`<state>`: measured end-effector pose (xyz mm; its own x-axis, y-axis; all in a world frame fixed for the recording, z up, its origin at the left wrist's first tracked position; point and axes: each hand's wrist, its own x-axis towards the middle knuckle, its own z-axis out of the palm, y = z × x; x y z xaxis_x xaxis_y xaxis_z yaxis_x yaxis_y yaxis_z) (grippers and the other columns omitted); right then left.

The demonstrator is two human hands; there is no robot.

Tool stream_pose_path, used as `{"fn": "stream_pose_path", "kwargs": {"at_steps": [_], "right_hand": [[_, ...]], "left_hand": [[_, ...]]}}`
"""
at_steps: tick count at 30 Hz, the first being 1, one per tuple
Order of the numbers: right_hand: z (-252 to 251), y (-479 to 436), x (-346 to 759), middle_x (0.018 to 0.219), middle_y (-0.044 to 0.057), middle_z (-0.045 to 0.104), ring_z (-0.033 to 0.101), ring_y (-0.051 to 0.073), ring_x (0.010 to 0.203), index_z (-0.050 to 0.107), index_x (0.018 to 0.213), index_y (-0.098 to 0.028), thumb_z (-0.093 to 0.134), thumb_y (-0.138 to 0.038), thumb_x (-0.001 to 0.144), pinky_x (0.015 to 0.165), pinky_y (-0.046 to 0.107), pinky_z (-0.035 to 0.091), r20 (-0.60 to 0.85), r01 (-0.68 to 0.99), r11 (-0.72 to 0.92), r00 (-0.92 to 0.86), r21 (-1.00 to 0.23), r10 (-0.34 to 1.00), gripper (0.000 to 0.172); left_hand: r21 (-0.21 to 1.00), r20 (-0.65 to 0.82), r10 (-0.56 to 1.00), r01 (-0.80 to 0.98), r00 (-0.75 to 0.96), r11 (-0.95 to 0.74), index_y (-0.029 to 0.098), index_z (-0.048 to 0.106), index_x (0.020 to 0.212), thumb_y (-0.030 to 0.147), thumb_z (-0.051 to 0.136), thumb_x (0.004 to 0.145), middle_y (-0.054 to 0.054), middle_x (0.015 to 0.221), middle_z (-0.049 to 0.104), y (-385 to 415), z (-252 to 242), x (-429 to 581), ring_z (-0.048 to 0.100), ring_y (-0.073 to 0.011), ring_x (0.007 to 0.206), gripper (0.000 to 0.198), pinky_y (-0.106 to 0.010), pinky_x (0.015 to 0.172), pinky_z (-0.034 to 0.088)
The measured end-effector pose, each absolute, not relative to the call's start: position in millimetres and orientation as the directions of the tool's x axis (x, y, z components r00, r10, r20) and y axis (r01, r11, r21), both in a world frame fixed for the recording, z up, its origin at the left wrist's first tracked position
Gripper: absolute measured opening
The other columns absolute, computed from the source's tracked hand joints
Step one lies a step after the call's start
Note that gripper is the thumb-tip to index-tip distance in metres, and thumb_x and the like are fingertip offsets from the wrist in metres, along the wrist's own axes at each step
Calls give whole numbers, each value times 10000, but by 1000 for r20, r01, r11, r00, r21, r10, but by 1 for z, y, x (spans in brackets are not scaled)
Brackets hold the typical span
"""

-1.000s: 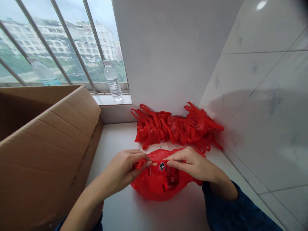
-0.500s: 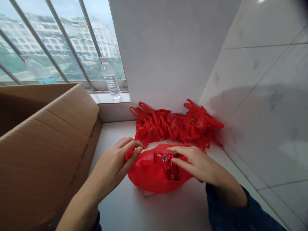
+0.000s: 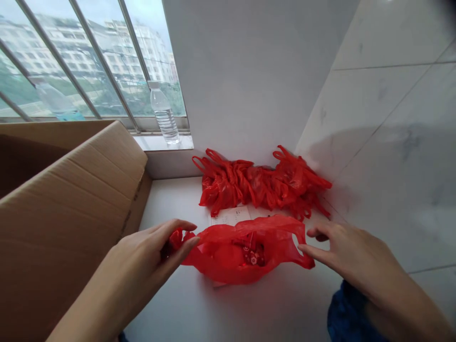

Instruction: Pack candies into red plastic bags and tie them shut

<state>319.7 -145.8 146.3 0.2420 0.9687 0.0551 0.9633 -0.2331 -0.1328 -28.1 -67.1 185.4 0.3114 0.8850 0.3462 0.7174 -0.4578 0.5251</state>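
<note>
A red plastic bag (image 3: 231,273) lies on the white surface in front of me with its mouth spread wide. Inside it sit small red packets (image 3: 253,256). My left hand (image 3: 167,249) is at the bag's left end, its fingers curled round the bunched handle, thumb and forefinger a little apart. By the right handle loop is my right hand (image 3: 342,247), thumb and forefinger parted; the thumb tip is close to the loop, and I cannot tell if it touches.
Crumpled red plastic bags (image 3: 263,185) lie along the back wall. A printed paper sheet (image 3: 231,216) shows behind the open bag. On the left stands an open cardboard box (image 3: 78,199). A clear water bottle (image 3: 166,116) stands on the window sill, and tiled wall bounds the right.
My right hand has come out of the bag's mouth and moved right to its handle. The left hand has moved left and down, pulling the bag's left end out. The packets have sunk deeper.
</note>
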Motion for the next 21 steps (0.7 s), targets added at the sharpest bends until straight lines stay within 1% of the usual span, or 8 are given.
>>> {"fn": "stream_pose_path", "kwargs": {"at_steps": [3, 6, 8, 10, 13, 15, 17, 21], "right_hand": [[153, -144, 320, 700, -4, 705, 663, 240, 647, 685, 615, -297, 625, -383, 824, 578, 355, 395, -55, 967, -137, 129, -214, 990, 234], [160, -140, 325, 899, 1, 722, 662, 214, 725, 664, 686, -273, 573, -334, 865, 646, 358, 432, 115, 927, 4, 43, -375, 993, 210], [164, -133, 327, 1090, 21, 696, 673, 234, 925, 637, 742, -253, 570, -344, 892, 781, 380, 474, 299, 841, 147, 18, -521, 954, 188], [168, -122, 325, 1213, 39, 659, 628, 251, 1131, 614, 769, -238, 577, -340, 913, 942, 404, 464, 471, 660, 314, 67, -682, 880, 180], [168, -101, 312, 1174, 39, 698, 645, 234, 1138, 606, 788, -235, 527, -329, 957, 1029, 441, 461, 499, 104, 488, 234, -866, 835, 209], [164, -88, 301, 963, 6, 743, 701, 187, 950, 618, 783, -237, 517, -333, 968, 1033, 450, 485, 389, -301, 465, 280, -832, 878, 231], [160, -80, 293, 739, -46, 696, 677, 123, 742, 634, 768, -234, 566, -328, 953, 1054, 426, 490, 285, -550, 393, 274, -737, 919, 218], [157, -74, 279, 620, -102, 559, 539, 48, 555, 643, 765, -222, 665, -321, 916, 1043, 343, 504, 169, -723, 315, 268, -616, 948, 182]], "left_hand": [[467, 343, 853, 717, 392, -517, 298, 760, 890, 582, 667, 815, 11, 664, 718, -62, 186, -31, 592, -157, 445, 308, -234, 421, 430], [589, 354, 866, 635, 353, -500, 276, 745, 890, 542, 705, 809, 9, 694, 711, -56, 186, -30, 635, -159, 528, 281, -219, 461, 483], [727, 355, 889, 513, 289, -457, 261, 741, 877, 486, 751, 792, 1, 760, 729, -52, 186, -26, 680, -172, 635, 241, -216, 533, 537], [833, 384, 908, 362, 168, -419, 246, 747, 861, 426, 791, 775, -4, 788, 734, -48, 185, -19, 685, -165, 674, 204, -217, 593, 567], [898, 424, 905, 152, -39, -414, 242, 760, 892, 377, 811, 774, -3, 803, 723, -40, 183, -9, 675, -153, 715, 186, -233, 666, 590], [912, 410, 904, 26, -123, -410, 239, 764, 900, 376, 817, 773, -6, 847, 715, -34, 180, -5, 662, -147, 750, 194, -237, 681, 591], [909, 396, 902, -64, -172, -411, 235, 769, 904, 371, 828, 768, -2, 861, 705, -30, 177, -4, 632, -123, 760, 201, -201, 687, 570], [878, 402, 892, -192, -205, -439, 238, 762, 939, 352, 804, 813, 12, 850, 668, -27, 172, -1, 586, -90, 788, 176, -135, 731, 522]]}}
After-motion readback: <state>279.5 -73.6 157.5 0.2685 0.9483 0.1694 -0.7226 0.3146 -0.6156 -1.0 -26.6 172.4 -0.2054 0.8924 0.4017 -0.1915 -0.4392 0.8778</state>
